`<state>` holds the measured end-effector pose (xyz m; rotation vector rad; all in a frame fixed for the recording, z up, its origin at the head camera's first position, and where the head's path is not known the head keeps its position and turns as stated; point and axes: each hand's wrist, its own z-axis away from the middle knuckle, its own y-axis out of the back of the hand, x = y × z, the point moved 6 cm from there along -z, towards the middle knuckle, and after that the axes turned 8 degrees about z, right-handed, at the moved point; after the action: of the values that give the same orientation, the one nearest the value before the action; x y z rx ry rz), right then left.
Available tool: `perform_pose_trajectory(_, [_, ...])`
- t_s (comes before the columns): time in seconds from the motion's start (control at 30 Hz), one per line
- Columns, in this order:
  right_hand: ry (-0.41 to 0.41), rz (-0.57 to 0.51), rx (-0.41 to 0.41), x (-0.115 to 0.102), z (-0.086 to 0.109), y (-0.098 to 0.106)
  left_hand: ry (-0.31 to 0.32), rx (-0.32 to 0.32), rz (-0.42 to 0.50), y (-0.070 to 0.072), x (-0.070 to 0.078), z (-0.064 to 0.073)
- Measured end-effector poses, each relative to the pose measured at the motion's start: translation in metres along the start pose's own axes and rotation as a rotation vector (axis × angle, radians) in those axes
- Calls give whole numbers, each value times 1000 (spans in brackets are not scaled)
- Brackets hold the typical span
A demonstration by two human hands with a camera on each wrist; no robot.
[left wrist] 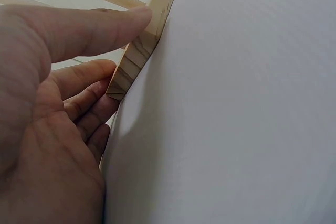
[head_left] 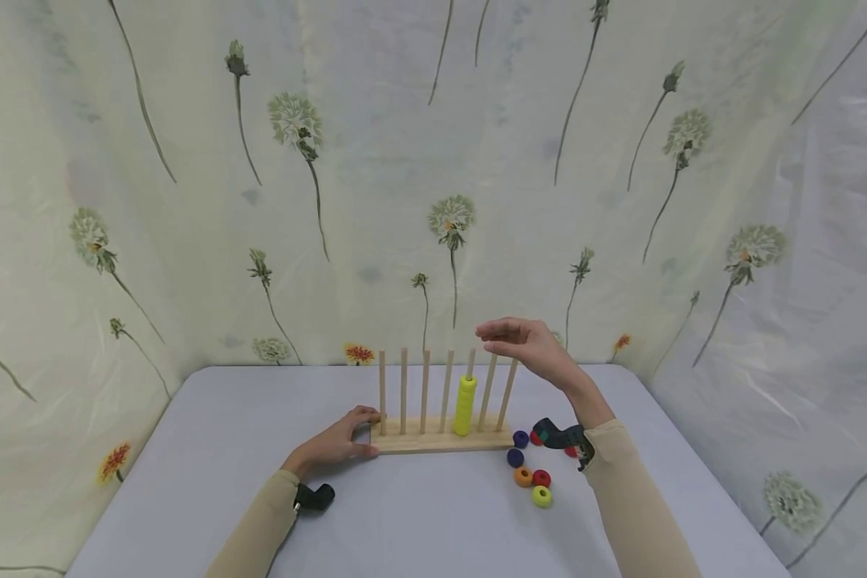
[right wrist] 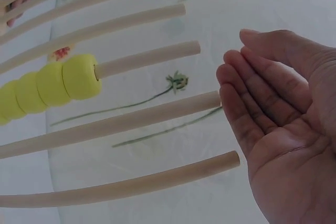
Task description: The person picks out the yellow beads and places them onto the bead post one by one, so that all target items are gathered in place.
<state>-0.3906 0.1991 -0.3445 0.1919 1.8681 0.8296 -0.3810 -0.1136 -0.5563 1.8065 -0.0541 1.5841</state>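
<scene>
A wooden peg rack (head_left: 441,442) stands on the table, with several upright pegs rising from its base. Yellow beads (head_left: 465,405) are stacked on the third peg from the right, whose bare tip shows above them. At the rack's left end my left hand (head_left: 339,440) holds the base, thumb on the near side and fingers behind; the left wrist view shows the base's end grain (left wrist: 131,66) between them. My right hand (head_left: 531,345) is raised by the tops of the right-hand pegs. In the right wrist view its fingers (right wrist: 268,93) are loosely bent with nothing in them.
Loose beads lie right of the rack: dark blue ones (head_left: 515,457), an orange one (head_left: 523,477), red ones (head_left: 542,478) and a yellow one (head_left: 542,497). The right wrist's camera hides part of this group. A flower-printed curtain (head_left: 376,160) hangs behind the white table (head_left: 419,514).
</scene>
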Motion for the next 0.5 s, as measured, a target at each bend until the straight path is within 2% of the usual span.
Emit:
perform_pose_trajectory(0.23, [-17,3,10,-2,8,-2,-10,8,-7,1,0,-1])
perform_pose_trajectory(0.5, [9,-3,27,-5,24,-4,8,8,-5,1,-1,0])
